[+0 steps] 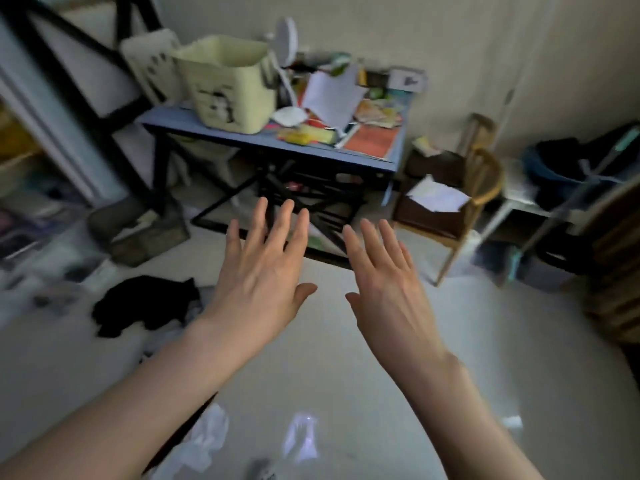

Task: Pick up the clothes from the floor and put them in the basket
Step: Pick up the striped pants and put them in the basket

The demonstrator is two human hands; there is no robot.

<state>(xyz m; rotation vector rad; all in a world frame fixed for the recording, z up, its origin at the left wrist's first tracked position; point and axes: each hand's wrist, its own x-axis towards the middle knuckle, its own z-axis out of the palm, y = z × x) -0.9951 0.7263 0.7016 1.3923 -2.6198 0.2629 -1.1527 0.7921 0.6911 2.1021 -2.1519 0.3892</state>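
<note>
Cluttered and dim, the room spreads out below me: a pale floor [346,341] strewn with odds and ends, and a blue table [270,142] against the far wall piled with papers and books. On the table's left end stands a cream basket [227,83], which I take to be the one the task means; from this angle I can see its open rim but not whether anything lies inside. I hold my left hand [258,268] and my right hand [384,271] out in front of me, palms down, fingers spread apart, gripping nothing, which I read as a ready pose before the first reach. A black garment [145,304] lies crumpled on the floor just left of my left forearm, with some lighter cloth at its right edge. Nearer my feet there are pale scraps [204,441]; they are too blurred to tell whether they are clothing or plastic. Off to the right, a dark blue tub [554,174] holds something black. The black garment looks like the nearest pick, and the basket sits well apart from it.
</note>
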